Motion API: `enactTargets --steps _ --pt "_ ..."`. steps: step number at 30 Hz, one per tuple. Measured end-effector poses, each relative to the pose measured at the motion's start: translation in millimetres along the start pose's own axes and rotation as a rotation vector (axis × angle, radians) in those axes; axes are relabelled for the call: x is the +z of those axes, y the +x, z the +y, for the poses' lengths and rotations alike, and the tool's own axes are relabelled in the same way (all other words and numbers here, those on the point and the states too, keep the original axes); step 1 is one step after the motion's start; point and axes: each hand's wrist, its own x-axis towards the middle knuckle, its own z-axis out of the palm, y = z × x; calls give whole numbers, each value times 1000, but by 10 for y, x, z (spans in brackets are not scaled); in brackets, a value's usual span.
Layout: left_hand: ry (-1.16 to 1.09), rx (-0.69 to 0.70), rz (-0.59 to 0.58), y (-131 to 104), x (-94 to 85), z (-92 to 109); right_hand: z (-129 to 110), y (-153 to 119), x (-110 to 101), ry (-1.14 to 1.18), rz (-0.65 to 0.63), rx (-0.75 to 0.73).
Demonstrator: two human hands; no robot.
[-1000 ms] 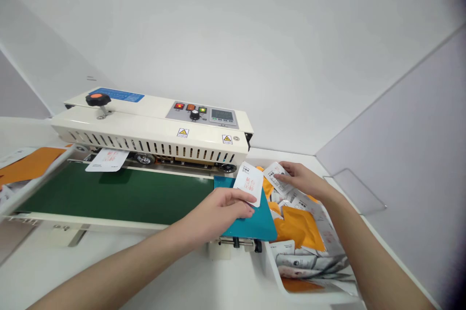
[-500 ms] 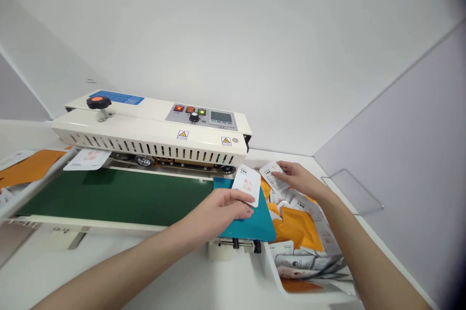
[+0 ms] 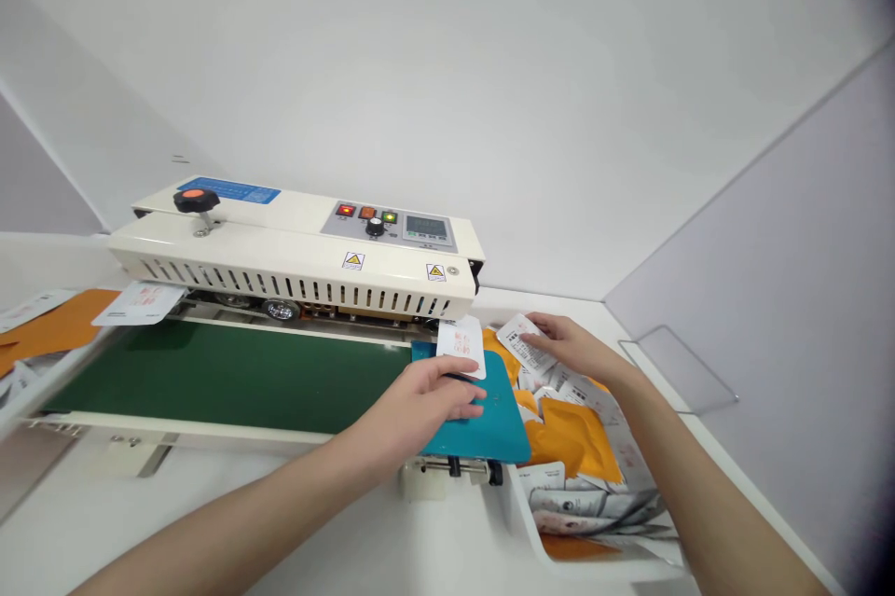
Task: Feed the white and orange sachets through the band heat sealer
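My left hand [image 3: 437, 395] is over the teal plate [image 3: 482, 423], with its index finger on the lower edge of a white packet [image 3: 461, 340] and its other fingers apart. The top of that packet lies against the right end of the cream machine [image 3: 294, 251]. My right hand [image 3: 559, 341] pinches another white packet [image 3: 524, 344] above the bin of packets [image 3: 521, 531]. A third white packet [image 3: 142, 303] sticks out from under the machine's left end, above the green belt [image 3: 244, 377].
Orange packets [image 3: 580, 437] and white ones fill the right bin. At the far left, a second bin holds an orange packet [image 3: 56, 330] and white ones. A wire loop [image 3: 699, 372] stands by the right wall. Black knob [image 3: 197, 200] tops the machine.
The packet at my left hand has moved up and left to the machine's edge, and that hand's fingers have spread. The packet at the machine's left end has moved further left.
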Motion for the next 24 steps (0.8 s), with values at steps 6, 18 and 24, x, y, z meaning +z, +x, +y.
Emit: enactTargets --steps 6,18,24 --pt "-57 45 70 -28 52 -9 49 21 -5 -14 2 -23" --pt "-81 91 200 -115 160 -8 92 36 -72 78 177 59" --pt "-1 108 192 -123 169 3 122 64 -126 346 259 -4"
